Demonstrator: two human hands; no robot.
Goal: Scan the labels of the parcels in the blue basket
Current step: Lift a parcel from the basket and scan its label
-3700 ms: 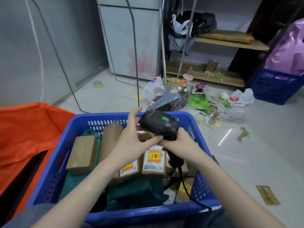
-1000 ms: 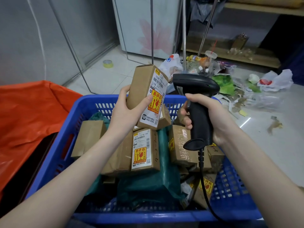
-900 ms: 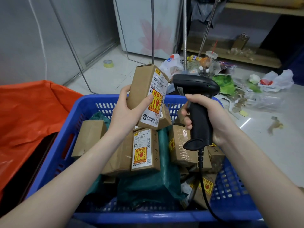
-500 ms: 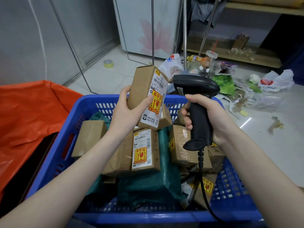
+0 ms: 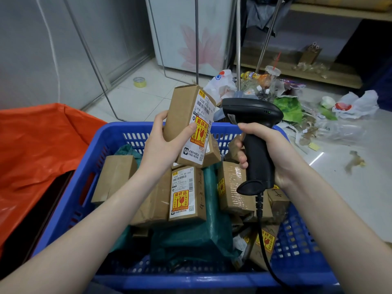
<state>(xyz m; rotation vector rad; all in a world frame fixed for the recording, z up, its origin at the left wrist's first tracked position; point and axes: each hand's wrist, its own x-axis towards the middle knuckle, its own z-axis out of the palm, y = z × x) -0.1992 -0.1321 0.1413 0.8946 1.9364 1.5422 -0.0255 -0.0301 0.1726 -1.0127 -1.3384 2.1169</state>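
Observation:
My left hand [image 5: 161, 143] grips a tall cardboard parcel [image 5: 183, 115] held upright above the blue basket [image 5: 63, 211], its white label with a yellow fragile sticker turned to the right. My right hand [image 5: 269, 151] holds a black corded barcode scanner [image 5: 254, 134] by the handle, its head level with the label and pointing left at it. The basket below holds several brown parcels, one with a label facing up [image 5: 186, 194], and dark green mailer bags [image 5: 191, 238].
An orange sack [image 5: 38, 145] lies left of the basket. On the floor behind sits a litter pile of bags and cups [image 5: 275, 92], a tape roll [image 5: 140, 82], metal rack legs [image 5: 196, 39] and a white cabinet [image 5: 191, 32]. Wooden shelves [image 5: 307, 71] stand at the back right.
Since 3.7 s ago my left hand lifted a parcel out of the basket and the scanner was raised beside it. Over the last second both hands stay almost still.

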